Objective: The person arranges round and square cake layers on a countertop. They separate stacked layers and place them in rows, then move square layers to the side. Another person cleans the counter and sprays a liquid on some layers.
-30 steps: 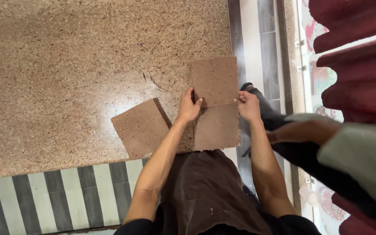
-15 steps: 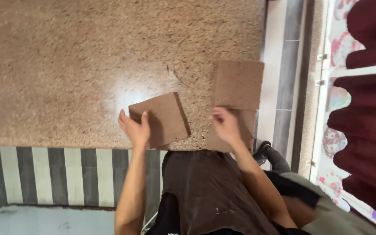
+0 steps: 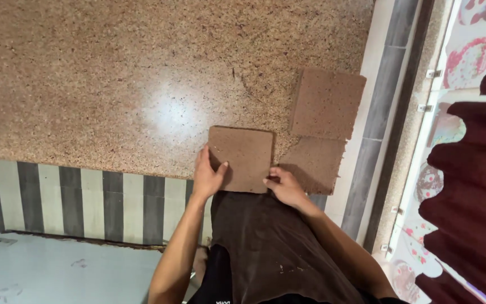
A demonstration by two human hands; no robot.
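Brown square tile (image 3: 242,158) lies flat on the speckled floor (image 3: 113,79), just in front of the person's dark-trousered knee (image 3: 265,242). Left hand (image 3: 207,174) grips the tile's left edge, thumb on top, fingers curled round the side. Right hand (image 3: 285,187) pinches the tile's near right corner w/ fingertips. Two more brown tiles sit right of the held one: near tile (image 3: 315,163) just beside it, far tile (image 3: 327,104) overlapping that one's far end. Striped grey-white border (image 3: 68,197) runs left of the held tile. Red curtain (image 3: 473,191) well right of it.
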